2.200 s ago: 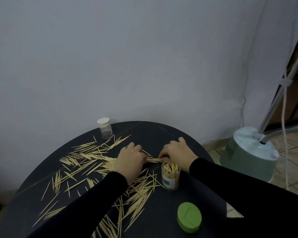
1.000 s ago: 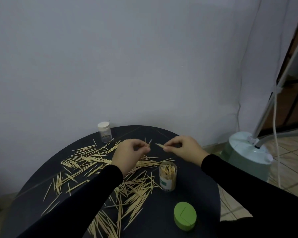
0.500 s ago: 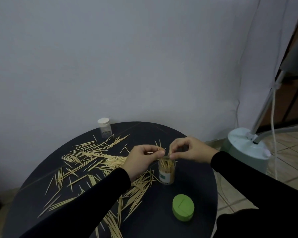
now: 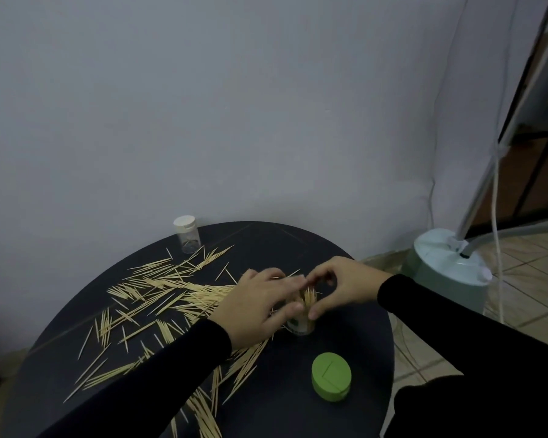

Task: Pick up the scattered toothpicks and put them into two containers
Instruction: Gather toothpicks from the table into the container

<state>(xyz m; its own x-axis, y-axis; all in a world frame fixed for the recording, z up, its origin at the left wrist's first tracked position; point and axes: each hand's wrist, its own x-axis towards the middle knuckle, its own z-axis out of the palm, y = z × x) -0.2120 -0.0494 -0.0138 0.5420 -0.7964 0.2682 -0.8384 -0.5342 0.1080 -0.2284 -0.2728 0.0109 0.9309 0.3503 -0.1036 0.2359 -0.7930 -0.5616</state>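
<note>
A small clear jar with a green label stands mid-table, with toothpicks sticking up from its open mouth. My left hand wraps the jar from the left, thumb on its side and fingers over the rim. My right hand closes in from the right, thumb against the jar and forefinger curled above the toothpick tips. Many loose toothpicks lie scattered over the left half of the round black table. A second clear jar with a white lid stands at the table's far edge.
A green round lid lies on the table near the front right. Off the table to the right, a pale green appliance base with a pole and hose stands on the tiled floor. A grey wall runs right behind the table.
Both hands lifted small bunches of toothpicks off the table and brought them over the open jar. They have now dropped down and closed around the jar's top.
</note>
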